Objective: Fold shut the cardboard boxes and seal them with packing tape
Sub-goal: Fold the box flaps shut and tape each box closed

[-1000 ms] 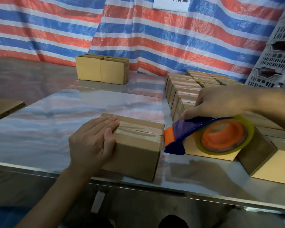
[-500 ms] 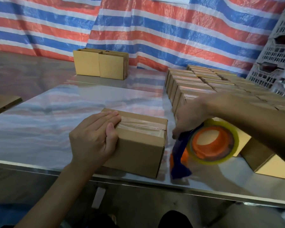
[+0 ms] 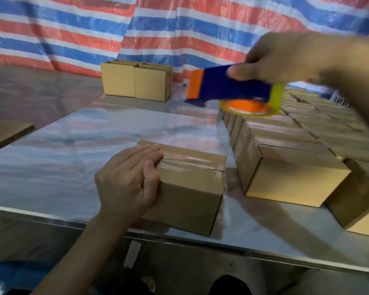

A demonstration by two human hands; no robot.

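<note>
table: reflective metal top, seam across the far part.
on it:
- taped box, closed, clear tape along the top seam, standing near the front edge.
- block of boxes, closed, packed touching in rows, right side, just beside the taped box.
- pair of boxes, upright, side by side, touching, far side.
- flat cardboard, far left, on a duller surface.
</note>
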